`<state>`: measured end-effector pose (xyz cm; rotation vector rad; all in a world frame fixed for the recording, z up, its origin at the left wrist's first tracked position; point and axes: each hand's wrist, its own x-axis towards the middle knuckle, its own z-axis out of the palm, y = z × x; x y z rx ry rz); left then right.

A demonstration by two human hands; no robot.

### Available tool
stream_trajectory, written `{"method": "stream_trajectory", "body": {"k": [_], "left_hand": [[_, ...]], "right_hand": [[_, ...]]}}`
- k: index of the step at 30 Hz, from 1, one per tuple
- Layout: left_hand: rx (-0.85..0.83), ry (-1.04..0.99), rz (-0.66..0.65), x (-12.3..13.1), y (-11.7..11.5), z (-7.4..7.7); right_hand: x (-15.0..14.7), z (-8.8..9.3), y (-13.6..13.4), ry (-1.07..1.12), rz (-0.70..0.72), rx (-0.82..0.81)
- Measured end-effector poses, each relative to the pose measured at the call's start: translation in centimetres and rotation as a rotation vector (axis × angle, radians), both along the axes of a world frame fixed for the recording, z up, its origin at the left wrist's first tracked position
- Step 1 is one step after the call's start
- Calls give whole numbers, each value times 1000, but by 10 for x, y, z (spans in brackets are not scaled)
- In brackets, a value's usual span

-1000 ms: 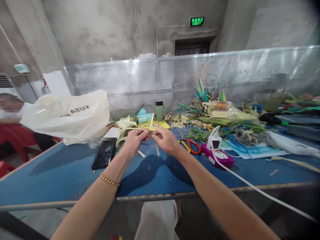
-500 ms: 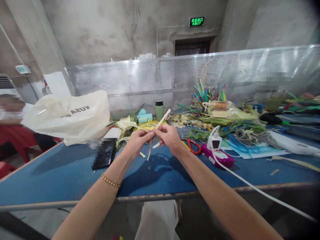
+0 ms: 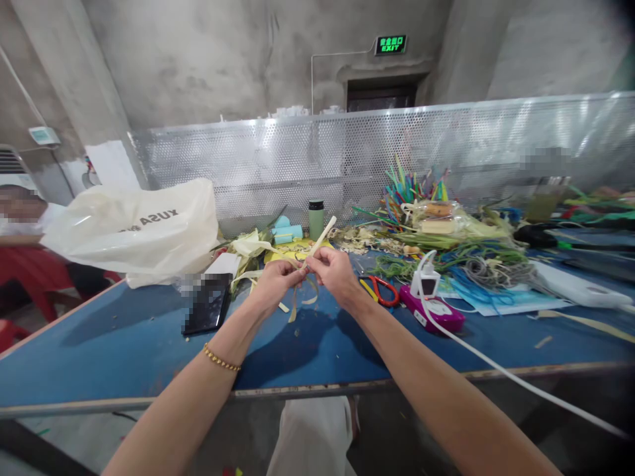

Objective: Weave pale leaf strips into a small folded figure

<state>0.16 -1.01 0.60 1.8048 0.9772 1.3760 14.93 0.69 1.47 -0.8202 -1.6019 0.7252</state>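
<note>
Above the blue table (image 3: 149,357), my left hand (image 3: 278,281) and my right hand (image 3: 335,272) meet at the fingertips. Both are closed in a pinch on pale plant-leaf strips (image 3: 323,237). One stiff strip points up and away from the fingers. Thinner strip ends (image 3: 294,309) hang below, between the hands. The exact crossing of the strips is hidden by my fingers. Red-handled scissors (image 3: 385,291) lie right of my right hand. A dark phone (image 3: 208,307) lies left of my left hand.
A cream plastic bag (image 3: 133,228) stands at the left. Behind my hands is a green bottle (image 3: 316,220). To the right, a magenta box (image 3: 436,314) holds a white plug, its cable crossing the front edge. Leaf strips and coloured stems (image 3: 411,188) are heaped further back.
Both hands stay in nearly the same place. The fingers have shifted slightly on the strips, and the hanging ends have swung and curled a little. The upright strip has dipped a bit.
</note>
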Motion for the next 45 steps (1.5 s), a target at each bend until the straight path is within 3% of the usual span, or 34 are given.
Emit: {"method": "stream_trajectory", "body": {"k": [9,14,17,21,25,30,37,45], "left_hand": [[-44,-10,-49,1,-3,3],[-182,-14,-151,0,-5,3],[-184,50,-204,0,-6,1],[-175,22,-243,-1,-5,0],[-180,-53,-280,-1,-4,0],[-226,-26,-283,-1,-6,3],[-188,-55,-326,-4,-10,8],[-217,-109,-190,3,-12,8]], "right_hand": [[6,0,3,-176,-72,59],[16,9,-1,-319,-393,353],[18,12,-2,-469,-238,510],[15,13,-2,-470,35,321],[15,12,-5,-349,192,72],[16,11,-7,-316,393,-69],[22,14,-5,-213,241,-51],[18,15,-6,-274,59,73]]}}
